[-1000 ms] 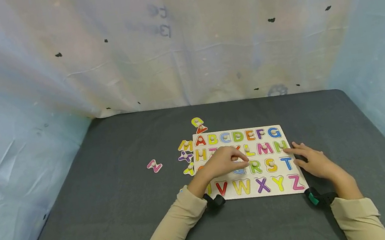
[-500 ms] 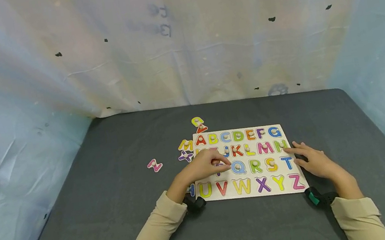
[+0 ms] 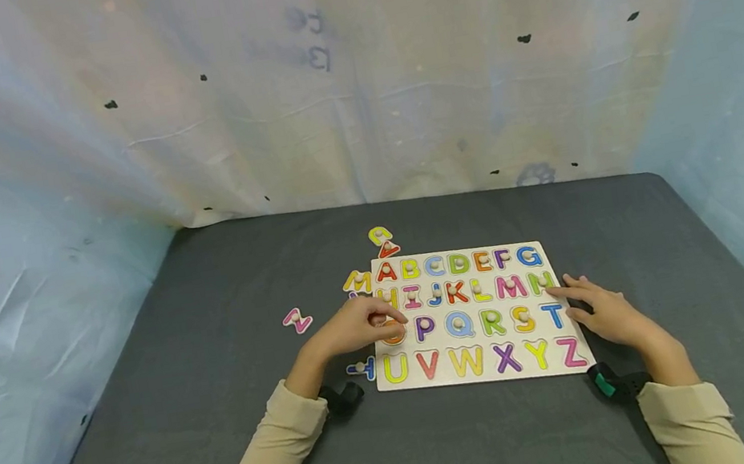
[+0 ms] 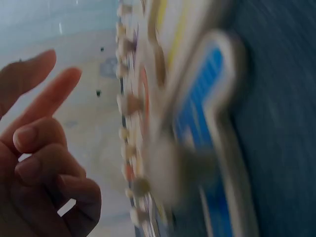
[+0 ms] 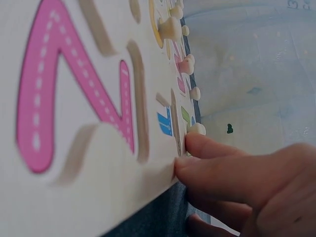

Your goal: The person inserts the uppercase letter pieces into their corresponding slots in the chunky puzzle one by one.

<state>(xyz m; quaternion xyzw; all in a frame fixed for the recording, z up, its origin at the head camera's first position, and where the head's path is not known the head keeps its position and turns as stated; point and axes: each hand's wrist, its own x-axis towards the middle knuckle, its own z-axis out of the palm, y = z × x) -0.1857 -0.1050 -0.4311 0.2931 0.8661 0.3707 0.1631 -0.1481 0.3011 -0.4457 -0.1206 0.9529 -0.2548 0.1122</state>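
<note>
A wooden alphabet peg puzzle board [image 3: 487, 345] lies on the table, with knobbed letters in its upper rows. Bare printed recesses show along its bottom row and at the T [image 3: 554, 316]. My left hand [image 3: 352, 326] hovers over the board's left edge, partly covering the orange O [image 3: 395, 335]. In the left wrist view its thumb and index finger stand apart with nothing between them, the other fingers loosely curled. Below that hand lies a blue T piece [image 3: 363, 369]. My right hand [image 3: 606, 312] rests its fingertips on the board's right edge, beside the N and T.
Loose pieces lie left of the board: a pink Z-shaped one [image 3: 298, 321], a yellow M- or W-shaped one [image 3: 357, 281], a red V-like one [image 3: 388, 250] and a yellow-green curved one [image 3: 380, 235]. My left hand hides others. Plastic sheeting [image 3: 395, 98] hangs behind the dark table [image 3: 493, 440].
My left hand has moved left across the board, from near the Q to the left edge. The P, Q and I have come into view. My right hand has stayed put.
</note>
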